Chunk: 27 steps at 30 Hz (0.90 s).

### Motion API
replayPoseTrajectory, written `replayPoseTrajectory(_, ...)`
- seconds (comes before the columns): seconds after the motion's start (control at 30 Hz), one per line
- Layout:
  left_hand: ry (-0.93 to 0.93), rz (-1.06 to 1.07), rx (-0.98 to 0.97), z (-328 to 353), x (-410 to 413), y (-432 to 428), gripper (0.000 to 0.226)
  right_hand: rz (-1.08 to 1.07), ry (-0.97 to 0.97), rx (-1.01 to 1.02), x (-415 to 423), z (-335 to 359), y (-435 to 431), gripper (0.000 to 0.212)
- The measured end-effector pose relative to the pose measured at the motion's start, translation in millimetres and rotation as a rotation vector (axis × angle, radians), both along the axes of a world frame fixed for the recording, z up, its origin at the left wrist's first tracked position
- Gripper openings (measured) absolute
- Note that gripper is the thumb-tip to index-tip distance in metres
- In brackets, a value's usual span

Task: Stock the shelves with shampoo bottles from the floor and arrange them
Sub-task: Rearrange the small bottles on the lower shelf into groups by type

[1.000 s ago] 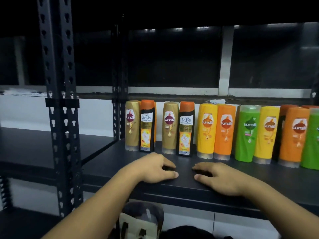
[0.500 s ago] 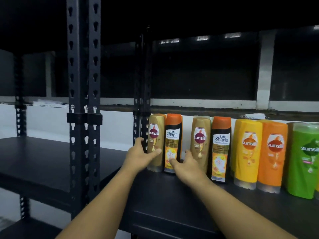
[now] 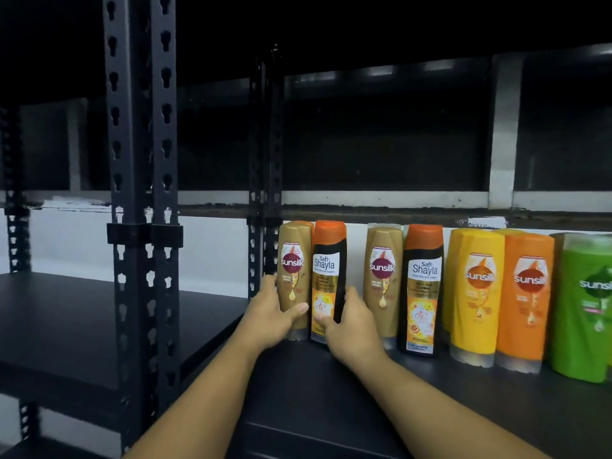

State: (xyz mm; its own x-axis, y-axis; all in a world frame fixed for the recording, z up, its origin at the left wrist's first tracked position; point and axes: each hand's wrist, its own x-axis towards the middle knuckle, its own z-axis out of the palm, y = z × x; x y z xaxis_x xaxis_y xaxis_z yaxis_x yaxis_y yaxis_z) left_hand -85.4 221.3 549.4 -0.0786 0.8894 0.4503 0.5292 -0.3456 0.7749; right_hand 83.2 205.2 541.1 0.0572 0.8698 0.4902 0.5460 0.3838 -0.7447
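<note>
My left hand [image 3: 268,318] grasps the gold bottle [image 3: 293,260] and my right hand [image 3: 351,329] the black bottle [image 3: 328,270]. Both stand upright at the shelf's [image 3: 331,409] left end. A row of bottles [image 3: 473,293] is already stocked rightward. I judge arranging is underway, but the floor is unseen.

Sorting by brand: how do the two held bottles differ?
The gold Sunsilk bottle, in the left hand, is gold throughout; the black Shayla bottle, in the right hand, has an orange top. Sunsilk's logo is maroon, Shayla's white. Both stand on the shelf.
</note>
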Motion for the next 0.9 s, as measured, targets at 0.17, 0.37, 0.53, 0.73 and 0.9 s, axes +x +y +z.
replayPoseTrajectory(0.17,0.021,-0.058,0.003,-0.8,8.9,-19.1,0.056,0.029,-0.001,0.011,21.9,-1.3,-21.2,0.046)
replayPoseTrajectory(0.37,-0.012,-0.193,0.009,-3.8,47.1,-35.4,0.059,0.018,-0.016,0.031,73.0,-1.1,-56.8,0.047)
replayPoseTrajectory(0.53,-0.046,-0.278,-0.002,-4.9,93.0,-35.5,0.058,-0.068,-0.007,0.046,118.6,-4.4,-71.3,0.059)
replayPoseTrajectory(0.73,-0.067,-0.274,0.016,-8.0,131.9,-33.5,0.059,-0.093,-0.055,0.096,154.6,-7.5,-73.5,0.066)
replayPoseTrajectory(0.9,-0.045,-0.265,0.057,-16.8,136.6,-36.7,0.06,-0.099,-0.034,0.114,160.6,-12.9,-69.2,0.061)
